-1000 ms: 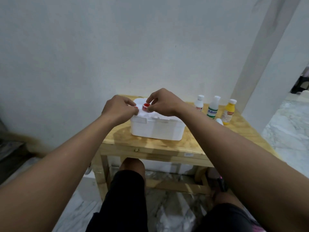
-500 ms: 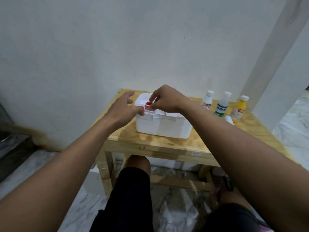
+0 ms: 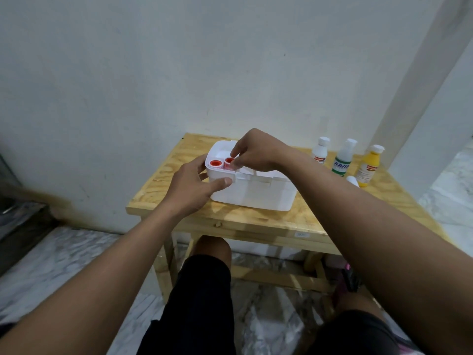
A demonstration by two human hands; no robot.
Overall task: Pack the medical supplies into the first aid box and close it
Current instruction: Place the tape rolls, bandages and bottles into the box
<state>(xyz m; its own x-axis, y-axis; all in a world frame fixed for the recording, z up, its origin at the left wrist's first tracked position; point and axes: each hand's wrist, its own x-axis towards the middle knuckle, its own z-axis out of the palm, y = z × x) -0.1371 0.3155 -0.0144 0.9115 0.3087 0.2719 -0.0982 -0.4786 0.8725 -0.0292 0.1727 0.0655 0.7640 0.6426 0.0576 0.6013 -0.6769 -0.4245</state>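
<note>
A white first aid box point(image 3: 256, 193) stands open on the small wooden table point(image 3: 256, 221). At its left end sit two small rolls with red cores: one point(image 3: 215, 163) lies free in the box, the other point(image 3: 229, 162) is pinched by the fingertips of my right hand point(image 3: 256, 151) just above the rim. My left hand point(image 3: 192, 188) rests against the box's left front corner, thumb on the front wall, fingers spread. Three bottles stand to the right: a white one point(image 3: 321, 149), a green-labelled one point(image 3: 344, 158) and a yellow one point(image 3: 368, 165).
A small white rounded object point(image 3: 353, 181) lies in front of the bottles. The table stands against a white wall, with a pillar at the right. My knees and black shorts are under the table's front edge. Marble floor lies all around.
My left hand dropped from the box top to its left front corner, uncovering a second red-cored roll. My right hand stays on its roll. The camera tilted down and back.
</note>
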